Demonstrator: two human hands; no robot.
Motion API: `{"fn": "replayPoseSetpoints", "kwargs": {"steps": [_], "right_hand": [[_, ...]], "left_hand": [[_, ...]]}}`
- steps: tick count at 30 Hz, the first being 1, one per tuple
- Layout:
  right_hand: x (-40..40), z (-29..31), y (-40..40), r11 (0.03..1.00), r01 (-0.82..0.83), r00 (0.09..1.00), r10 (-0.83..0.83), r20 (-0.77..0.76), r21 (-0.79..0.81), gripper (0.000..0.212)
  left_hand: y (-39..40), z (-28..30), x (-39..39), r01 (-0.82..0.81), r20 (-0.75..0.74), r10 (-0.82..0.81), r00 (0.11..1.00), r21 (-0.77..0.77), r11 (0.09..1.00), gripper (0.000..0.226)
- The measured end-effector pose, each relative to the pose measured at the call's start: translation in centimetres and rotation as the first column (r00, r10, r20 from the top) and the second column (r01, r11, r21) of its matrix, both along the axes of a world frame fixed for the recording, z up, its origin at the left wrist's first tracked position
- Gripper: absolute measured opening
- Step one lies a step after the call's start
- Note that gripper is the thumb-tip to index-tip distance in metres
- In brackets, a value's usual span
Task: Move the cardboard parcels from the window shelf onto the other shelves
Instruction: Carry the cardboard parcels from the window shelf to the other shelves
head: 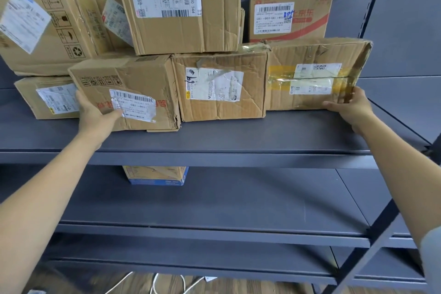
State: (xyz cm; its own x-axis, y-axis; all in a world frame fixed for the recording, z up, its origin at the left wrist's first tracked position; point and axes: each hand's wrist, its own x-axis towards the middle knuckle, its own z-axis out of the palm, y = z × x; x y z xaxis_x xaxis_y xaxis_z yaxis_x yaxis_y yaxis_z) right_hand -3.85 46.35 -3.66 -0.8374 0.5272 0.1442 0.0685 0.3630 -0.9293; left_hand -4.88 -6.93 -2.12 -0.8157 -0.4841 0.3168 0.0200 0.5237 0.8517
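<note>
Three cardboard parcels stand in a row on the dark grey shelf [238, 136]: a left parcel [128, 79] with a torn label, a crumpled middle parcel [222, 107] and a right parcel [286, 100] with yellow tape. My left hand [93, 112] grips the left end of the left parcel, thumb across its front. My right hand [353, 105] holds the right end of the right parcel, fingers round its corner. The three parcels sit pressed side by side between my hands.
More parcels are stacked behind: a large one [47, 19] at left, a tall one [176, 5] in the middle, a red-printed one [288, 16] at right. A small parcel [47, 98] sits far left. A blue-edged box [155, 175] lies on the lower shelf. Cables trail on the floor.
</note>
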Motion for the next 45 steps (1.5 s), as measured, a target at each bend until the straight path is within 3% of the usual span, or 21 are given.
{"fn": "replayPoseSetpoints", "kwargs": {"steps": [2, 6, 9, 11, 14, 20, 30, 33, 38, 45], "right_hand": [[0.3, 0.2, -0.1, 1.000, -0.009, 1.000, 0.009, 0.006, 0.015, 0.081], [0.4, 0.4, -2.2, 0.988, 0.040, 0.999, -0.042, 0.007, 0.150, 0.111], [0.9, 1.2, -6.2, 0.931, 0.076, 0.995, -0.050, -0.081, 0.356, 0.118], [0.7, 1.7, -9.2, 0.834, 0.075, 0.978, 0.047, -0.205, 0.547, 0.116], [-0.8, 2.2, -12.7, 0.753, -0.018, 0.959, 0.199, -0.201, 0.658, 0.117], [-3.3, 2.1, -14.4, 0.848, -0.150, 0.957, 0.254, -0.141, 0.509, 0.127], [-3.9, 1.1, -14.4, 0.827, -0.251, 0.934, 0.344, -0.099, 0.503, 0.132], [-3.2, 1.4, -14.4, 0.810, -0.196, 0.941, 0.313, -0.125, 0.553, 0.133], [-1.9, 2.3, -16.7, 0.612, 0.070, 0.934, 0.238, -0.267, 0.788, 0.126], [-2.3, 3.1, -18.3, 0.598, 0.098, 0.967, 0.132, -0.219, 0.795, 0.122]], "left_hand": [[0.0, -0.2, 0.3, -0.012, -0.007, 0.012, 1.000, -0.005, 1.000, 0.096], [0.0, -0.2, 1.2, -0.017, -0.013, 0.017, 1.000, -0.056, 0.998, 0.097], [-0.1, -0.1, 2.2, -0.078, -0.012, 0.078, 0.997, -0.280, 0.957, 0.100], [0.2, -0.2, 2.7, -0.100, -0.056, 0.083, 0.995, -0.494, 0.864, 0.102], [1.0, -0.6, 2.7, -0.033, -0.039, 0.008, 0.999, -0.697, 0.717, 0.102], [1.0, -2.8, 1.9, 0.112, 0.092, -0.066, 0.994, -0.701, 0.704, 0.103], [0.9, -3.2, 1.5, 0.149, 0.111, -0.101, 0.989, -0.694, 0.704, 0.099], [0.9, -3.4, 1.8, 0.088, 0.055, -0.070, 0.996, -0.722, 0.686, 0.094], [1.8, -2.8, 1.3, 0.047, -0.002, -0.087, 0.996, -0.828, 0.558, 0.084], [1.9, -2.1, 0.7, 0.078, 0.045, -0.073, 0.996, -0.832, 0.549, 0.082]]}}
